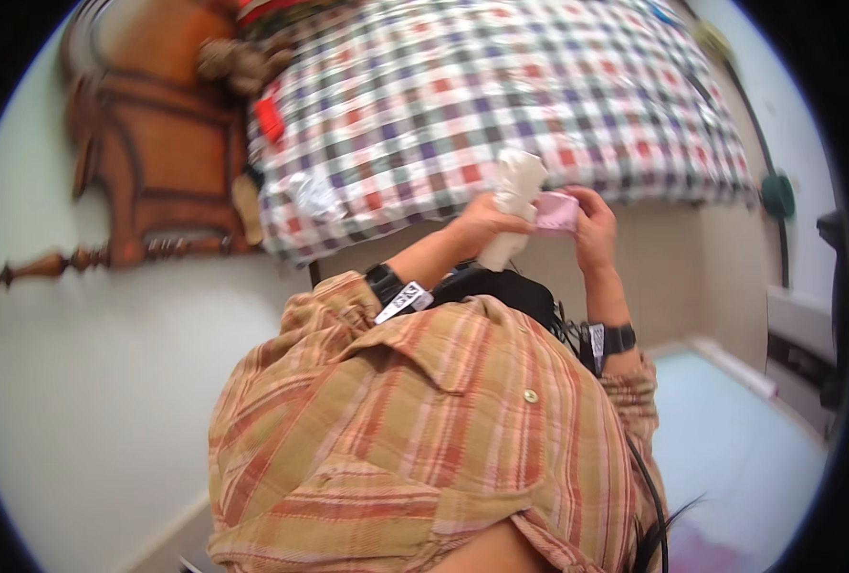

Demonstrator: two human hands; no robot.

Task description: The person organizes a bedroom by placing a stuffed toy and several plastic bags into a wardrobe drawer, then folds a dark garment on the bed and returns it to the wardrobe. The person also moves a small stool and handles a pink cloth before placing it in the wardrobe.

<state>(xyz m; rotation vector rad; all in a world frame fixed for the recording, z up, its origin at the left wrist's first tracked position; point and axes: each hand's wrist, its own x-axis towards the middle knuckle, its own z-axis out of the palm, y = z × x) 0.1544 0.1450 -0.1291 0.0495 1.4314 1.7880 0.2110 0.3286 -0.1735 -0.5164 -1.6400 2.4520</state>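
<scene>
White bundle (521,181); pink piece (557,213); multicolour-checked bedspread (415,115); tan-red plaid shirt (396,420).

A wide bed (424,124) with a white, red, green and purple checked cover fills the top. At left, its carved brown wooden headboard (171,158) stands beside a plain pale wall (100,382). Beige floor (668,277) borders the bed; a pale blue surface (730,439) spreads lower right.

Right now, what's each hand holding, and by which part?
Left hand: white crumpled bundle, gripped about its middle. Right hand: small pink piece, held at its right edge. Can't tell either one's material.
</scene>
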